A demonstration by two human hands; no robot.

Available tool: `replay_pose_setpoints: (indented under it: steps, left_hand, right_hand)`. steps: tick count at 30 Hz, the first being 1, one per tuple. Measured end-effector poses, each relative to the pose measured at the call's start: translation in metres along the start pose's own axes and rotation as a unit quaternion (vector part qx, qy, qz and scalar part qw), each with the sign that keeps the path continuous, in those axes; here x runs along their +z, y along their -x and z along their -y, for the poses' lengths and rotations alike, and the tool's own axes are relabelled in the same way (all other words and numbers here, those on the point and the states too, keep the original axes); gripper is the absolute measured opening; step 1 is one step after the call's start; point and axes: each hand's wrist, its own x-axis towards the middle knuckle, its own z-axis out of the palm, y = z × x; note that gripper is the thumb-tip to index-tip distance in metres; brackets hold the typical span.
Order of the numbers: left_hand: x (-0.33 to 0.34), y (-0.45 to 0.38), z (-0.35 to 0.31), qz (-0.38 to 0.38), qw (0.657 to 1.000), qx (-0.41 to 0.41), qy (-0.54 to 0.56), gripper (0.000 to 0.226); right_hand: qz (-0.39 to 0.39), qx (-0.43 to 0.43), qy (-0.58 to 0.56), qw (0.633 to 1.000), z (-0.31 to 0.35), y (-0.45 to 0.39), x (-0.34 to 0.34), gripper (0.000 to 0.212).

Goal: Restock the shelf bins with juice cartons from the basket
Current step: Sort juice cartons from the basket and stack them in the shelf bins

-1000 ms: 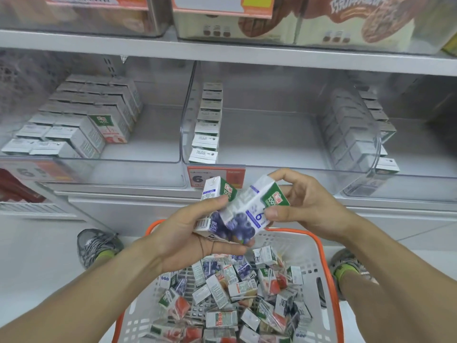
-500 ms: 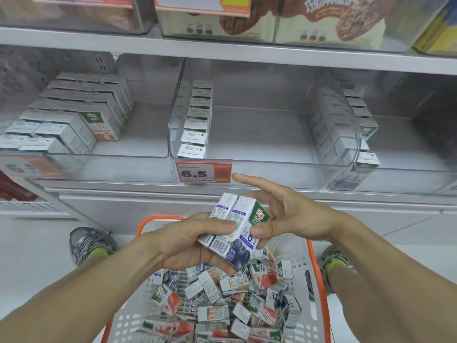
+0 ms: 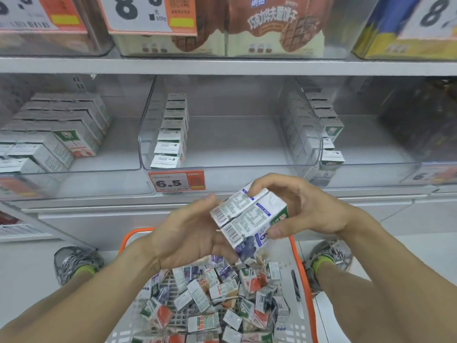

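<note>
While held above the orange-rimmed white plastic lattice basket [image 3: 300, 258], two rectangular blueberry-printed paperboard juice cartons [image 3: 247, 219]: right hand [image 3: 304, 209] pinching, left hand [image 3: 188, 233] spread beneath; clear rigid shelf bins [image 3: 222, 167] behind.

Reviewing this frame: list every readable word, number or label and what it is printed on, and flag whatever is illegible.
"6.5": orange-and-white price tag on the clear middle shelf bin.
"8" and "500g": white-and-orange price card on the top shelf.
"8": white card on the blue-and-yellow box.
Chinese lettering: brown-and-cream biscuit box, blurred.
"6": the two white-and-blue blueberry juice cartons, fine print unreadable.
Cartons in the orange-rimmed white basket: too small.
</note>
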Motion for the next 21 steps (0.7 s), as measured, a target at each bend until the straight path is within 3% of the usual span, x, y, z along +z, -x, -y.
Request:
replay_pose_setpoints:
  steps: [2,4,6,8,11,13,15,17,19,21]
  left_hand:
    - [0.005,-0.003,-0.006,-0.049,0.997,0.057,-0.016,0.08]
    - [0.014,-0.012,-0.01,-0.145,0.976,0.12,-0.11,0.069]
    - [0.024,-0.024,-0.014,-0.248,0.92,0.188,-0.237,0.047]
    - [0.035,-0.038,-0.018,-0.303,0.86,0.24,-0.333,0.029]
    - [0.051,-0.065,-0.027,-0.315,0.779,0.289,-0.459,0.02]
    - [0.06,-0.091,-0.035,-0.298,0.707,0.31,-0.561,0.024]
    - [0.065,-0.122,-0.039,-0.269,0.658,0.286,-0.642,0.044]
    - [0.069,-0.149,-0.039,-0.243,0.652,0.234,-0.679,0.068]
    - [0.07,-0.168,-0.036,-0.23,0.662,0.202,-0.684,0.086]
    - [0.067,-0.18,-0.031,-0.252,0.635,0.197,-0.703,0.089]
  right_hand:
    - [-0.055,-0.041,-0.008,0.998,0.005,0.013,-0.012,0.058]
    - [-0.125,-0.087,-0.026,0.988,0.009,0.032,-0.027,0.058]
    - [-0.204,-0.128,-0.037,0.97,0.013,0.051,-0.043,0.057]
    - [-0.283,-0.162,-0.013,0.945,0.019,0.068,-0.058,0.055]
    - [-0.407,-0.175,0.106,0.89,0.027,0.09,-0.08,0.054]
    - [-0.468,-0.168,0.187,0.847,0.031,0.1,-0.095,0.054]
    - [-0.494,-0.148,0.282,0.809,0.038,0.105,-0.111,0.054]
    - [-0.492,-0.079,0.398,0.77,0.05,0.103,-0.128,0.054]
    - [-0.446,0.031,0.473,0.759,0.062,0.091,-0.144,0.055]
    - [-0.377,0.132,0.512,0.76,0.063,0.073,-0.158,0.056]
